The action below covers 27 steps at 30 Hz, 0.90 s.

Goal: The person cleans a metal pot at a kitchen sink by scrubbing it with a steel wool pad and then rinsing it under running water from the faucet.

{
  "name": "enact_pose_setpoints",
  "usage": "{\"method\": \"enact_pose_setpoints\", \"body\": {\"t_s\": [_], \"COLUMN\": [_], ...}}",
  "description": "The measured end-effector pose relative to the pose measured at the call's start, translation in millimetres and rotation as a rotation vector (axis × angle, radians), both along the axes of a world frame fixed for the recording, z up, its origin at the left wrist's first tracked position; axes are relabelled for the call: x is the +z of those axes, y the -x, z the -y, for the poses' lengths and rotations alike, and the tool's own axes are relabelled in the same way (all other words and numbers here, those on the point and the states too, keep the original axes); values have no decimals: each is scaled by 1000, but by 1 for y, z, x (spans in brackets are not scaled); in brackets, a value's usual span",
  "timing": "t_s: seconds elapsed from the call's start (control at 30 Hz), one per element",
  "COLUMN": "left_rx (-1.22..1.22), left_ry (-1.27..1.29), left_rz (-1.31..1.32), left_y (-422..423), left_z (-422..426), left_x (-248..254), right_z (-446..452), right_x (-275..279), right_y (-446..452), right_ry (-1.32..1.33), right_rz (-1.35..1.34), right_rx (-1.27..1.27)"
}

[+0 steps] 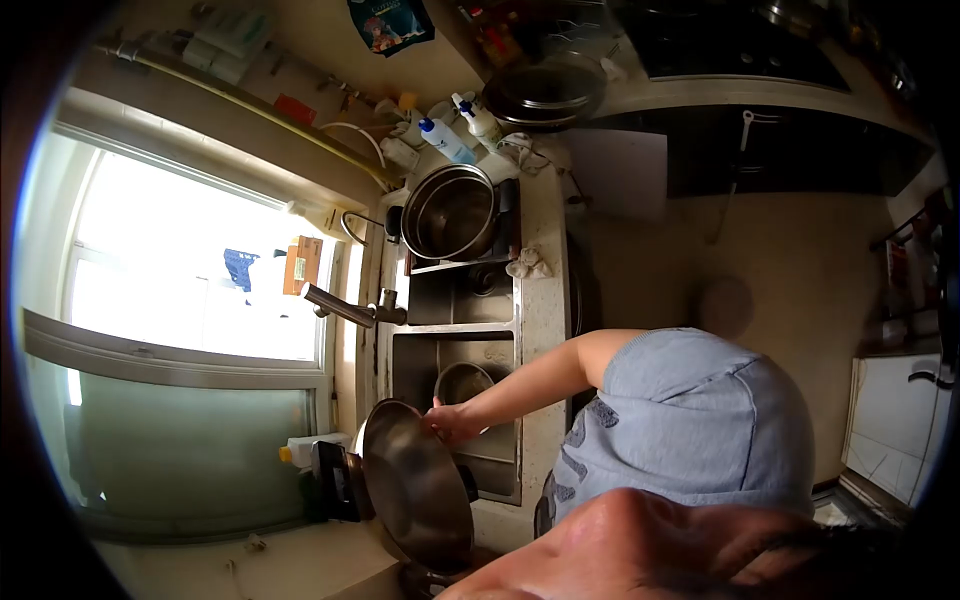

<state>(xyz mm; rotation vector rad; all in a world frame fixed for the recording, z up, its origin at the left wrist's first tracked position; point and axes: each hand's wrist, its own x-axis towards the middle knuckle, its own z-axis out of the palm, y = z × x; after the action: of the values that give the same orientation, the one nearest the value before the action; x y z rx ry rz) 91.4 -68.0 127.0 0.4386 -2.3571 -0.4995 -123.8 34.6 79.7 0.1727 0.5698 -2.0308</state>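
Note:
My right hand (455,423) is closed at the rim of a wide metal pan (415,480). The pan is tilted, with its inside turned toward me, over the near end of the sink and the counter beside it. A dark grip (467,483) shows on its side. Just beyond my fingers, a smaller round metal pot (462,380) sits in the sink basin (497,440). My left hand is not visible.
A large steel pot (450,212) stands at the sink's far end, near the faucet (340,305). Spray bottles (447,140) and a lidded pan (545,92) are behind it. A crumpled cloth (528,264) lies on the counter edge. Bottles (315,450) stand by the window.

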Motion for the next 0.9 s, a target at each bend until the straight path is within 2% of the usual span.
{"method": "enact_pose_setpoints", "body": {"t_s": [0.07,0.2,0.27,0.4,0.47,0.5,0.53,0.57,0.6,0.63,0.67,0.7,0.73,0.77,0.87,0.9], "left_rx": [19,78,101,136,118,58,1,-8,-5,41,9,37,59,75,117,131], "left_ry": [16,70,83,133,116,224,338,309,288,156,444,358,266,275,159,175], "left_rz": [-29,-58,-58,-72,-104,-128,-149,-157,-157,-115,-74,-40,-16,-6,1,-6], "left_y": [-4,-22,-38,-24,-19,-15,-15,-14,-5,-3,-5,-4,-1,-1,-3,-7], "left_z": [4,29,43,-14,-14,-8,-4,-2,-13,-23,-9,-15,-20,-17,20,40], "left_x": [-2,-13,-18,36,39,39,40,38,46,55,53,60,64,64,53,46], "right_z": [-3,21,15,9,13,10,9,11,20,7,-5,-26,-19,-10,-8,-14], "right_x": [4,-19,-16,-3,-15,-14,-14,-13,-24,-9,6,26,13,4,-4,-3], "right_y": [1,5,4,0,9,12,15,17,22,18,14,10,13,17,30,31], "right_ry": [113,220,71,38,80,84,37,0,5,-86,-176,-234,-172,-293,-353,-257], "right_rz": [46,44,26,31,-58,-57,-179,-300,-322,-315,-305,-395,-501,-559,-686,-747], "right_rx": [77,-6,-16,-5,52,59,143,236,249,240,232,228,123,117,174,97]}}
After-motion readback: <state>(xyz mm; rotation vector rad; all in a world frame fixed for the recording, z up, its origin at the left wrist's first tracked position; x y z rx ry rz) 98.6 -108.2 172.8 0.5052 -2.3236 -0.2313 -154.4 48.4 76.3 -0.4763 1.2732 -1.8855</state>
